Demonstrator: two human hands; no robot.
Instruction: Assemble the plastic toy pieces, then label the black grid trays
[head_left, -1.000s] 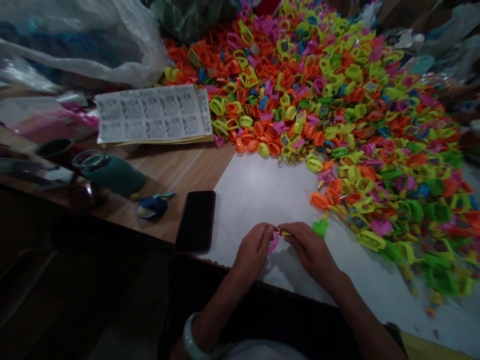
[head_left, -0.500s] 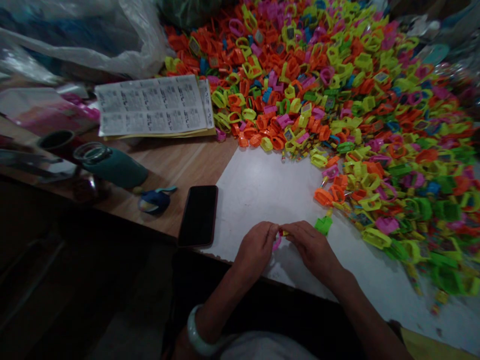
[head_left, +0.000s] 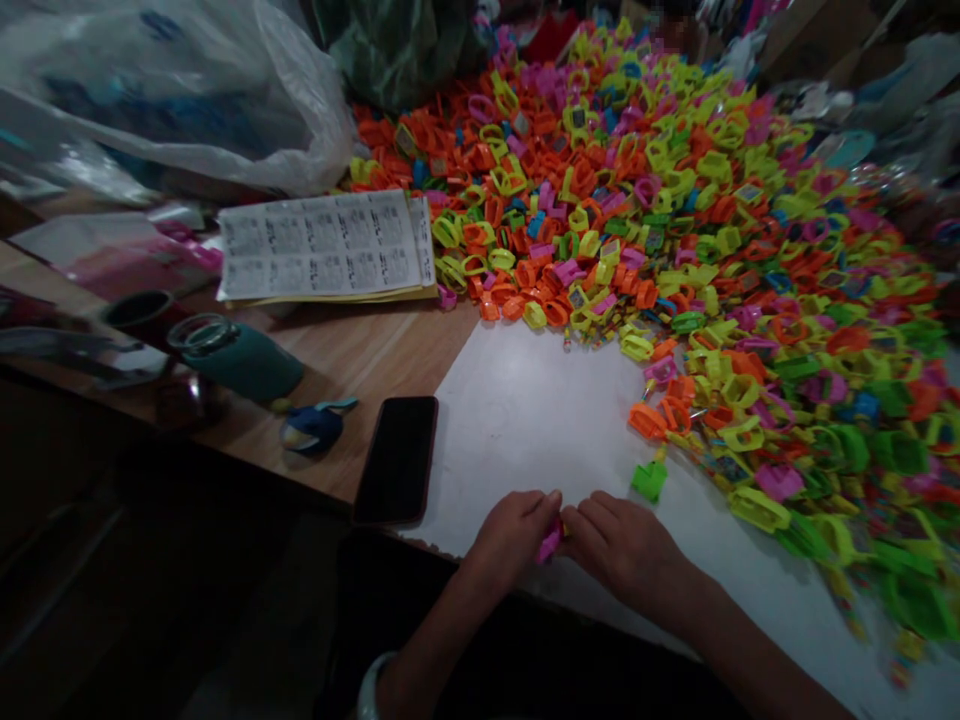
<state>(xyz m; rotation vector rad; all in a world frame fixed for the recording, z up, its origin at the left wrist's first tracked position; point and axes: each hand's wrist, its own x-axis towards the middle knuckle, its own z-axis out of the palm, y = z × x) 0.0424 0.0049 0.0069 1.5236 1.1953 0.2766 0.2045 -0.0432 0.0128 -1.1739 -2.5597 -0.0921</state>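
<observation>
My left hand [head_left: 516, 535] is closed on a small pink plastic piece [head_left: 550, 541] over the front edge of the white sheet [head_left: 540, 400]. Fingertips of my right hand [head_left: 619, 545] pinch a tiny yellow bit beside it, mostly hidden by the fingers. Both hands nearly touch. Just behind my right hand lies a green plastic piece [head_left: 649, 481] on the sheet. A large heap of orange, yellow, green and pink plastic pieces [head_left: 600, 200] spreads over the back and right of the table.
A black phone [head_left: 397, 460] lies left of my hands. Further left are a blue toy [head_left: 311, 430], a teal bottle [head_left: 247, 362] and a dark cup [head_left: 142, 312]. Printed sticker sheets [head_left: 322, 248] and a clear plastic bag [head_left: 187, 90] sit behind them.
The whole view has shifted, with the table things lower in it. The pink piece shows more between my fingers, and my right fingers are more curled.
</observation>
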